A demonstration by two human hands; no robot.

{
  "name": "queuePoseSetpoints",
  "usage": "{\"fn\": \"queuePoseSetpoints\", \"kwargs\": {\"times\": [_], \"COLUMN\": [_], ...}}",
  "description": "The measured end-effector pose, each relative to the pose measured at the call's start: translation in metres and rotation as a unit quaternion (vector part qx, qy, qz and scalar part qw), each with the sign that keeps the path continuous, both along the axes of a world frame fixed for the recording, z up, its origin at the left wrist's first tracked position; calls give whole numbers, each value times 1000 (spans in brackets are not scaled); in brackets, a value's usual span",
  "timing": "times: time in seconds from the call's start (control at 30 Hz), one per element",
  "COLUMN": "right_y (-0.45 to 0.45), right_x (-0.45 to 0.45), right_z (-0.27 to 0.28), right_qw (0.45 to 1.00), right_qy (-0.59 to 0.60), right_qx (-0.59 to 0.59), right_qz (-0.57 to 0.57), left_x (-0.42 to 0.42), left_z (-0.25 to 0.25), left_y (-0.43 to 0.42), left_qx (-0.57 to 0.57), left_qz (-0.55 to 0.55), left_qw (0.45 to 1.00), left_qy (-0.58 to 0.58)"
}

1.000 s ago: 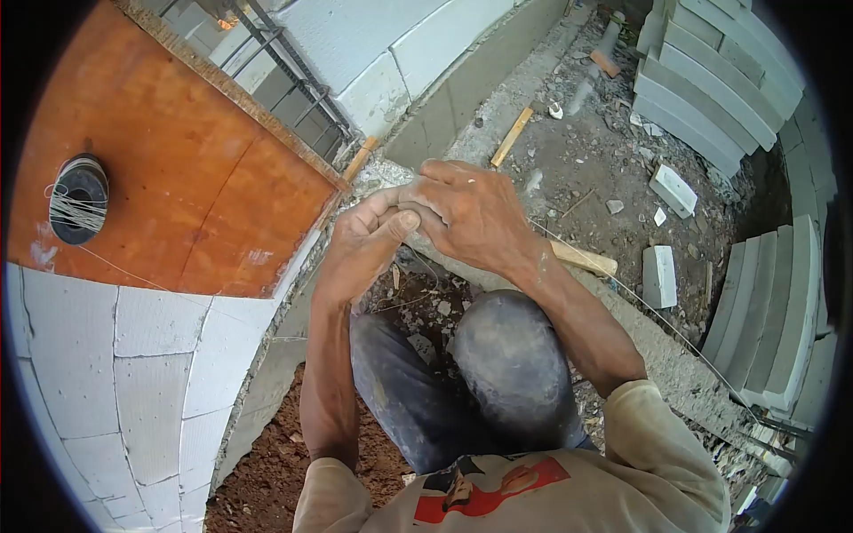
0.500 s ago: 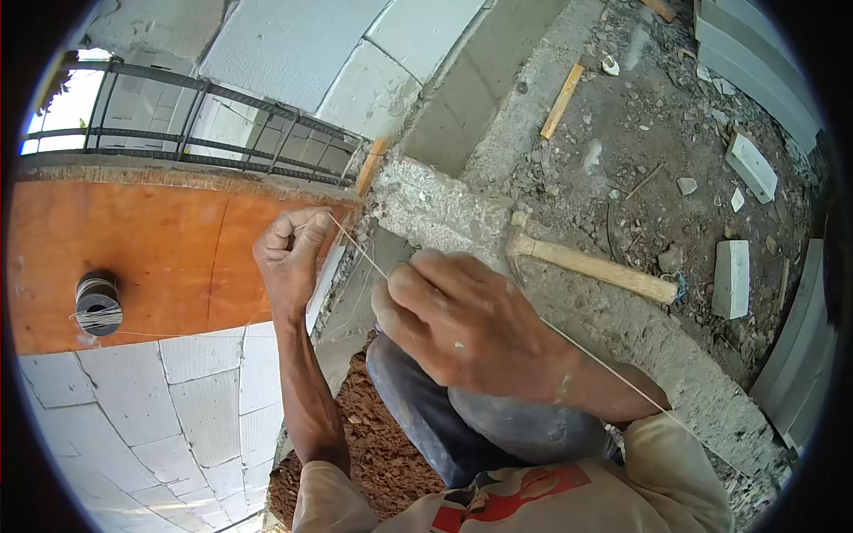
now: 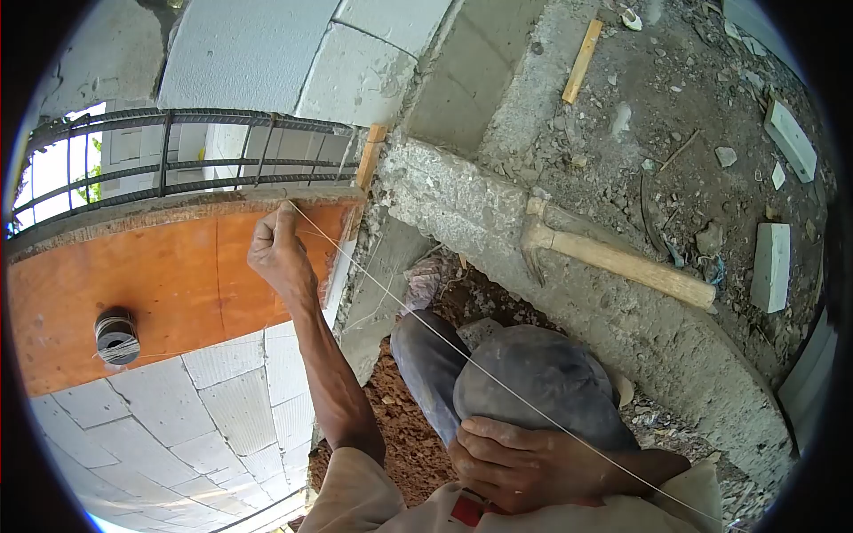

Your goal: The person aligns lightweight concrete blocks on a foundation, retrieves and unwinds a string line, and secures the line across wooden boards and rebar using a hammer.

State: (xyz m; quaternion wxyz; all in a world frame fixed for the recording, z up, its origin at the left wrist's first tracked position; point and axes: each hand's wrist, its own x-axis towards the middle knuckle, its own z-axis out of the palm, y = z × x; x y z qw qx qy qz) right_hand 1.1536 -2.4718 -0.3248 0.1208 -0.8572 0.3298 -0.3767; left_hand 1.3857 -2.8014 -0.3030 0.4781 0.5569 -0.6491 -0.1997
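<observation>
Pinched at the top edge of the orange board (image 3: 178,275), my left hand (image 3: 280,244) holds the end of a thin string (image 3: 426,336). The string runs taut diagonally down to the lower right, passing over my knee and right forearm. My right hand (image 3: 502,462) rests near my raised knee, its fingers together and curled; whether anything is inside cannot be seen. A spool (image 3: 116,336) wound with line sits on the board, left of my left hand.
A hammer (image 3: 622,262) lies on the concrete ledge (image 3: 657,355). Steel bars (image 3: 195,166) run behind the board, beside a small wood strip (image 3: 371,157). White blocks (image 3: 240,58), another wood piece (image 3: 582,62) and rubble lie around. Reddish soil (image 3: 400,435) shows below.
My hands have parted. The left moved up to the board's top edge with the string; the right let go of the string's upper part and dropped towards my body. The view has turned.
</observation>
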Motion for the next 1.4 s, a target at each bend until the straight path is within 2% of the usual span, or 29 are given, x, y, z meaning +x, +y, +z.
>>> {"fn": "queuePoseSetpoints", "kwargs": {"times": [0.07, 0.13, 0.33, 0.47, 0.77, 0.8, 0.87, 0.93, 0.97, 1.03, 1.17, 1.27, 1.3, 1.33, 1.4], "right_y": [2, 4, 8, 12, 17, 18, 17, 6, -3, -29, -114, -161, -168, -172, -172], "right_x": [1, -1, 4, 12, 22, 23, 24, 23, 21, 17, 14, 21, 22, 23, 14], "right_z": [0, 3, 10, 13, 21, 21, 25, 34, 44, 68, 72, 54, 53, 53, 53], "right_qw": [1000, 1000, 999, 999, 998, 997, 995, 981, 982, 948, 952, 945, 908, 820, 813], "right_qy": [0, 1, 13, 15, 26, 1, -15, -163, -153, -292, -219, -238, -337, -415, -397], "right_qx": [1, -1, 13, 32, 55, 72, 89, 108, 107, 108, -27, -26, 180, 379, 413], "right_qz": [-5, -10, -29, -31, -33, -33, -32, -18, -19, -58, -210, -223, -172, -113, -106], "left_x": [-1, -3, -8, -11, -8, -8, -10, -15, -18, -18, -20, -24, -23, -22, -18], "left_z": [-6, -10, -14, -11, -11, -10, -6, -4, -2, 0, 0, 8, 9, 10, 11], "left_y": [-4, -8, -4, 5, 1, 2, 9, 26, 36, 53, 87, 102, 103, 104, 106], "left_qx": [0, -68, -112, -127, -137, -138, -81, -71, -61, -67, -68, -126, -165, -167, -181], "left_qz": [19, 34, 49, 62, 70, 73, 54, 19, -20, -49, -124, -183, -215, -211, -233], "left_qw": [1000, 995, 988, 989, 986, 986, 995, 997, 998, 996, 990, 975, 962, 963, 955], "left_qy": [5, -65, -94, -51, -59, -51, -21, 6, 25, 20, 27, 9, -7, -3, -36]}}
